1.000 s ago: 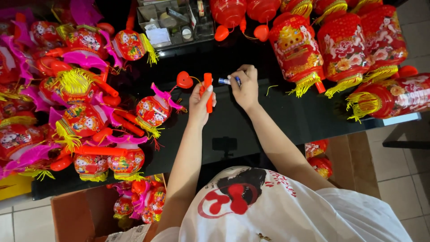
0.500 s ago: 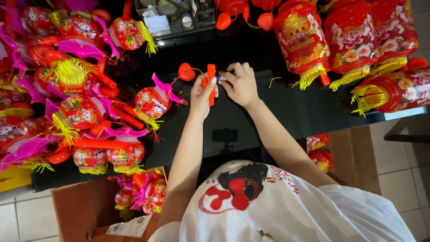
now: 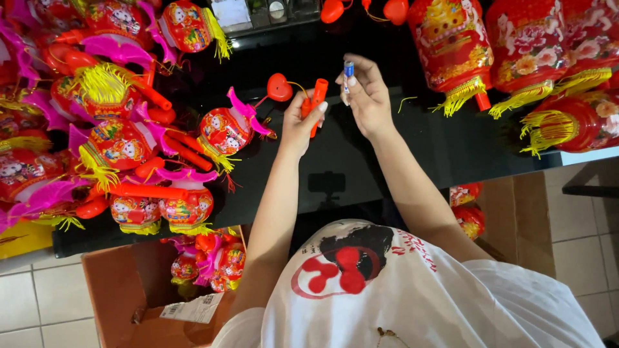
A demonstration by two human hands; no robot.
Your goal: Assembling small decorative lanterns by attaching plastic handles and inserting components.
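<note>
A short orange-red plastic stick (image 3: 316, 103) is gripped upright in the left hand (image 3: 300, 125), above the middle of a glossy black desk (image 3: 361, 161). A thin yellow cord is seen running from the stick's top to a small red heart-shaped piece (image 3: 279, 87) at about 10 o'clock from the hand. A small battery (image 3: 349, 69), blue and silver, is pinched between the fingertips of the right hand (image 3: 367, 96), just beside the stick at 2 o'clock. One stick, one heart and one battery are counted. Small red lanterns with pink fins and yellow tassels (image 3: 129, 129) are piled at 9 o'clock; three large red drum lanterns (image 3: 516, 51) are stood at 2 o'clock. More small lanterns are held in an orange box (image 3: 122, 296) at 7 o'clock.
</note>
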